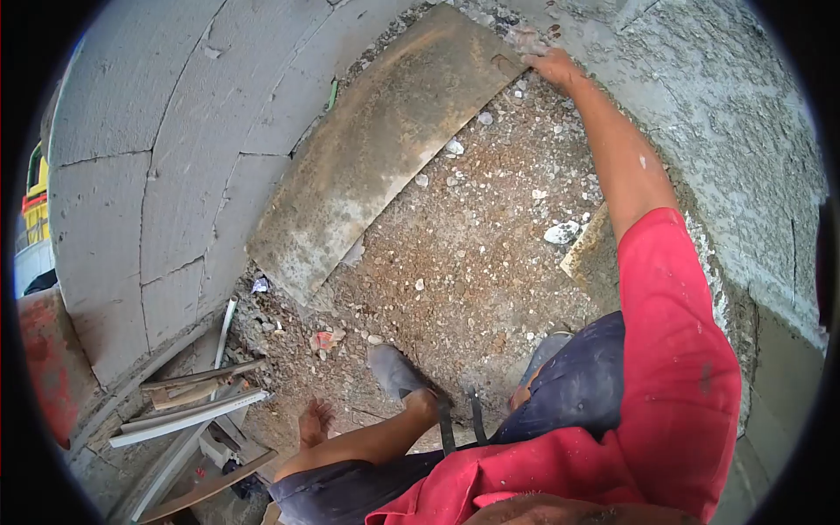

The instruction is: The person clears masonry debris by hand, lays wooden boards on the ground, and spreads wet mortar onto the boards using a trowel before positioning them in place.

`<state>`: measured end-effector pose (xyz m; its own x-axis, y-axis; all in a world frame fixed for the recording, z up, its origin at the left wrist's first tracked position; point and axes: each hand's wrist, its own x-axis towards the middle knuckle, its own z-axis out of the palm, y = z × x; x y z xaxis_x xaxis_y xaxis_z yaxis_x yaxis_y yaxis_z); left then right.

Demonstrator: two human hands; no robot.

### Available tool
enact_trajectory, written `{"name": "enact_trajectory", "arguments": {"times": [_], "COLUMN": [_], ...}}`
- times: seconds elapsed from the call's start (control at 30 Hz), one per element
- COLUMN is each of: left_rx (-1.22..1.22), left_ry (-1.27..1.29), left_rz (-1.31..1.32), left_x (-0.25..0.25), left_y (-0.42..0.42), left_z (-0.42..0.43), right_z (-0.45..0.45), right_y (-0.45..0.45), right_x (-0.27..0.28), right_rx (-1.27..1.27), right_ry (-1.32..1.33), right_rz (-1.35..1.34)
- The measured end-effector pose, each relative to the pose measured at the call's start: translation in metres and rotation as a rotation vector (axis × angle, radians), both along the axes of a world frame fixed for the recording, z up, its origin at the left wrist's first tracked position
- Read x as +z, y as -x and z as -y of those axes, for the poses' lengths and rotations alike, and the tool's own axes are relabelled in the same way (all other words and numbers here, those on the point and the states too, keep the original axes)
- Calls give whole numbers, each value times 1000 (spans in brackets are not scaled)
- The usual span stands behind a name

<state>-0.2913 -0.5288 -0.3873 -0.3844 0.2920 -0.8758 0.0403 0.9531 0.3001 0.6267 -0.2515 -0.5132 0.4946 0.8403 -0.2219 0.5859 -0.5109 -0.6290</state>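
Here, the board (389,144), long and grey-brown, with rusty stains and a pale, scuffed near end, slants over the gravel (468,249). The right hand (553,70) grips the board's far right corner; the left hand (316,423), fingers loosely spread, hangs short of its near end. Nearer than the board, to its left, a white strip (190,419) bears small dark marks, unreadable

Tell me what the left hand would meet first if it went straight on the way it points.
Probably the red scrap on the rubble, ahead of the left hand; the hand's height is unclear, so it may pass above.
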Motion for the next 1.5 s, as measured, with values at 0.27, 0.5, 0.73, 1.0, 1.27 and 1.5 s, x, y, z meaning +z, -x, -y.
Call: {"name": "enact_trajectory", "arguments": {"times": [0.27,0.5,0.73,1.0,1.27,1.5], "left_rx": [-171,-75,-1214,-147,-535,-590], "left_ry": [124,-141,-320,-306,-234,-47], "left_rz": [-55,-153,-758,-236,-359,-405], "left_x": [8,-13,-139,-168,-67,19], "left_y": [-67,-81,-26,-111,-28,9], "left_z": [52,0,-175,-304,-236,-200], "right_z": [-17,93,336,649,709,734], "right_y": [-48,38,172,211,245,230], "right_x": [-37,62,123,83,46,0], "right_rx": [-160,32,235,-332,-435,-1130], "right_ry": [101,-326,155,624,719,432], "right_rz": [416,-189,-422,-96,-64,2]}}
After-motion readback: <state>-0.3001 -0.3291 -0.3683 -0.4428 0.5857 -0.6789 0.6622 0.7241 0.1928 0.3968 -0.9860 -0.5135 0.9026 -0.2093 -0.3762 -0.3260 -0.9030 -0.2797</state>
